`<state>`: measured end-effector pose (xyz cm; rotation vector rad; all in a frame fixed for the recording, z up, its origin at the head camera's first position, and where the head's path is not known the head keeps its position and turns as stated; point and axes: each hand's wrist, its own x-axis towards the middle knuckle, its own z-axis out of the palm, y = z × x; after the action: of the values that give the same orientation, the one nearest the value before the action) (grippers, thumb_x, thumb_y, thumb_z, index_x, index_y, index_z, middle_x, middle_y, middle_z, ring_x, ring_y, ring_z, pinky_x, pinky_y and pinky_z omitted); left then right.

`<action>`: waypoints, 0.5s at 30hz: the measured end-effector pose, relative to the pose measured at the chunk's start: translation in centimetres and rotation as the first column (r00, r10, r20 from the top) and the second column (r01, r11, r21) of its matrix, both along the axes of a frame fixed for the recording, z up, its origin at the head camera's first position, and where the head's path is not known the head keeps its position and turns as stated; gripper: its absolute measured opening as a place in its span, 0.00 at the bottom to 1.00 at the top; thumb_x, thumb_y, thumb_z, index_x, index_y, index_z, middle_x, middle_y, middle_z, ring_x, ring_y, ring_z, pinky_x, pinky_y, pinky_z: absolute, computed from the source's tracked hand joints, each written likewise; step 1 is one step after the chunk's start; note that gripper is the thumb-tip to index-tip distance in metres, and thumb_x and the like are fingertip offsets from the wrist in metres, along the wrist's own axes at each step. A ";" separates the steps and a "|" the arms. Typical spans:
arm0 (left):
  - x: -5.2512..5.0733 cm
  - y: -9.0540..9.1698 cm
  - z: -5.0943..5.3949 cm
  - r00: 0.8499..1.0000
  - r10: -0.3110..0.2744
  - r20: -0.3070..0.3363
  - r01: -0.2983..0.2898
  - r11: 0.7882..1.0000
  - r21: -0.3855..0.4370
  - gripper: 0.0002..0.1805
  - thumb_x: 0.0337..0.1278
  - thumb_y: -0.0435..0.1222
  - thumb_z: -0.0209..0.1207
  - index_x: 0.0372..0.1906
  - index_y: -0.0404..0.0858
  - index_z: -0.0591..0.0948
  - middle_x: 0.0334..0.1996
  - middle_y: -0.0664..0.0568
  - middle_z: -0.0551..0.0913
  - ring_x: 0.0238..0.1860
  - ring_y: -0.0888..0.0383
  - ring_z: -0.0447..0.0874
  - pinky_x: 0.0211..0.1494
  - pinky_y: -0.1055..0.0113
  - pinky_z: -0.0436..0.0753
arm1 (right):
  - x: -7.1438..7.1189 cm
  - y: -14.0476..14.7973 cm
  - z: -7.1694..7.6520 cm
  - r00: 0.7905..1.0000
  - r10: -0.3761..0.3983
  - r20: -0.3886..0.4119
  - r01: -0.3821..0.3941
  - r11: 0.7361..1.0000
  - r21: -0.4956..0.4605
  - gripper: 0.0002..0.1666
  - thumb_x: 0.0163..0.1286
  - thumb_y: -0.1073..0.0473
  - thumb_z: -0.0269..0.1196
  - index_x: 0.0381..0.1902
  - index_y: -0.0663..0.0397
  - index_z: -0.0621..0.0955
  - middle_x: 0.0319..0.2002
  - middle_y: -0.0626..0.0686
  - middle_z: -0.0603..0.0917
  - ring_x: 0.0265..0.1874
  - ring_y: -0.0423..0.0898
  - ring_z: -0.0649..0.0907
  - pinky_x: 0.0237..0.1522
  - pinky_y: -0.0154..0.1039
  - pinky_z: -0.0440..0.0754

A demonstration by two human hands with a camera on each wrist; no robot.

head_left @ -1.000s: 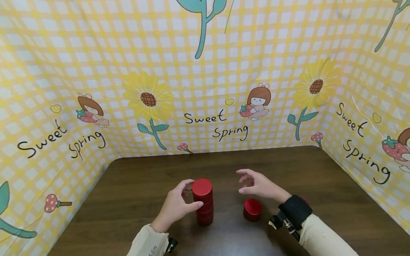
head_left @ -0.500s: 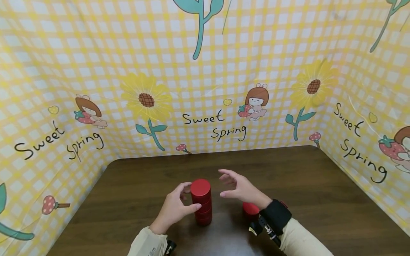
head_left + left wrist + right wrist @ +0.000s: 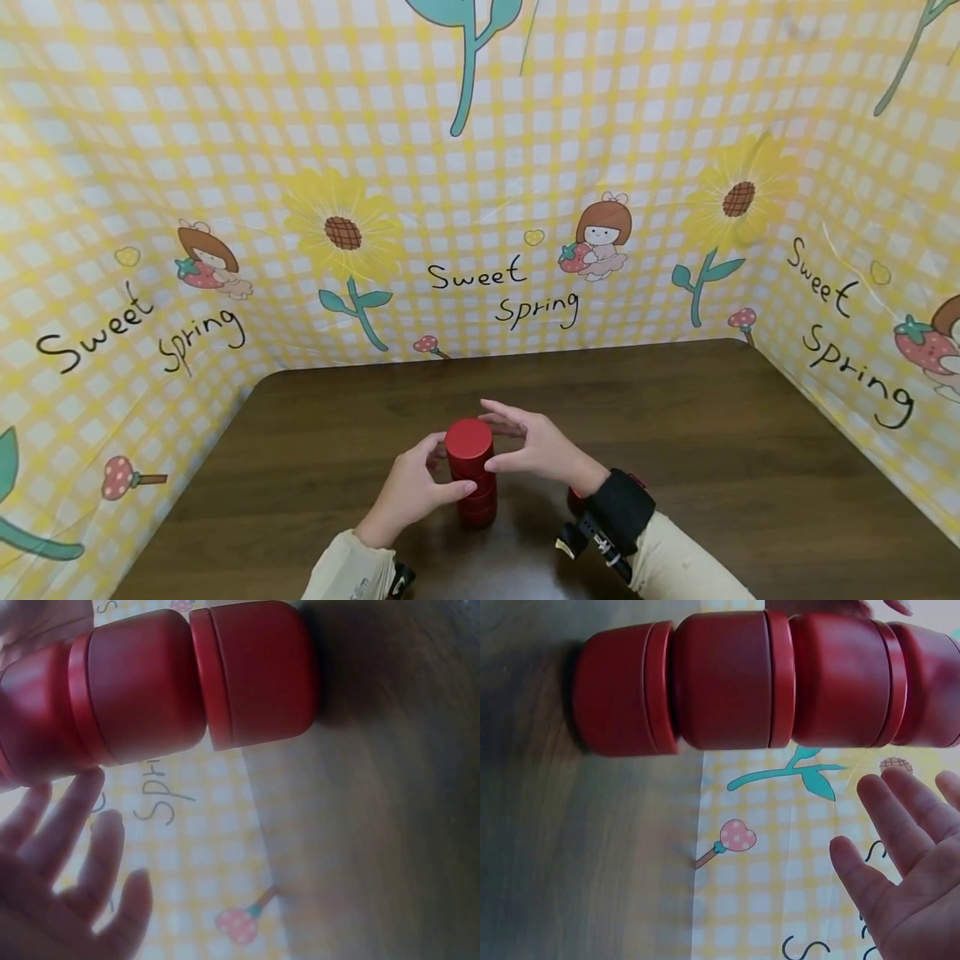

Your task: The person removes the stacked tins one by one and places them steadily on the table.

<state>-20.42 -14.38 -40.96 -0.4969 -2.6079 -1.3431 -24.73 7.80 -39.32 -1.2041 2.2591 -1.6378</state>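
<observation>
Several red lidded tins (image 3: 470, 442) stand stacked upright in the middle of the table, in the head view. My left hand (image 3: 411, 490) is cupped loosely at the stack's left side, thumb across its front. In the left wrist view its relaxed fingers (image 3: 94, 851) come up to the tins' edge; whether they press cannot be told. From the right, my right hand (image 3: 542, 450) is at the upper stack, fingers spread and thumb tip by its edge. A gap shows between its fingers (image 3: 892, 847) and the tins in the right wrist view. One more red tin (image 3: 575, 503) is mostly hidden behind the right wrist.
The dark wooden table (image 3: 337, 425) has a rounded back edge. A yellow-checked cloth (image 3: 480, 200) with printed flowers and lettering hangs behind it and along both sides. A black strap with a small camera (image 3: 573, 537) is on the right wrist.
My right hand has moved left, from above the lone tin to the stack's upper right side, and its forearm now hides most of that tin. The left hand has hardly moved.
</observation>
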 end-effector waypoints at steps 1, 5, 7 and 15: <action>0.0 0.0 -0.1 1.000 0.001 0.003 -0.001 1.000 -0.002 0.32 0.39 0.39 0.75 0.53 0.30 0.77 0.39 0.51 0.83 0.40 0.55 0.80 0.44 0.63 0.79 | 0.0 -0.1 0.0 1.000 0.001 0.000 -0.001 1.000 0.000 0.44 0.62 0.56 0.69 0.69 0.67 0.63 0.60 0.66 0.75 0.57 0.58 0.77 0.56 0.54 0.73; 0.0 0.1 -0.1 1.000 -0.002 0.022 0.002 1.000 0.014 0.31 0.40 0.39 0.75 0.52 0.31 0.78 0.39 0.52 0.84 0.40 0.56 0.80 0.45 0.61 0.79 | 0.1 -0.5 0.0 1.000 0.017 0.013 -0.016 1.000 -0.012 0.44 0.61 0.53 0.69 0.68 0.67 0.64 0.59 0.65 0.76 0.57 0.57 0.77 0.57 0.55 0.72; 0.1 0.1 -0.1 1.000 -0.007 0.024 0.007 1.000 0.016 0.31 0.39 0.39 0.75 0.52 0.31 0.78 0.39 0.51 0.84 0.39 0.56 0.80 0.44 0.60 0.79 | 0.1 -0.7 0.0 0.999 0.027 0.027 -0.027 0.999 -0.018 0.45 0.61 0.52 0.69 0.68 0.67 0.64 0.59 0.64 0.76 0.57 0.57 0.77 0.57 0.58 0.71; -0.1 0.3 -0.1 1.000 -0.017 0.026 0.017 1.000 -0.015 0.27 0.39 0.39 0.75 0.48 0.33 0.80 0.37 0.53 0.84 0.37 0.57 0.79 0.43 0.61 0.79 | 0.1 -1.0 -0.2 0.998 0.037 0.046 -0.036 0.999 -0.022 0.44 0.61 0.51 0.68 0.69 0.65 0.64 0.60 0.61 0.76 0.58 0.53 0.76 0.57 0.53 0.72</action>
<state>-20.51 -14.07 -41.04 -0.5084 -2.6428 -1.3450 -24.65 6.78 -39.53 -1.1917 2.1851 -1.6634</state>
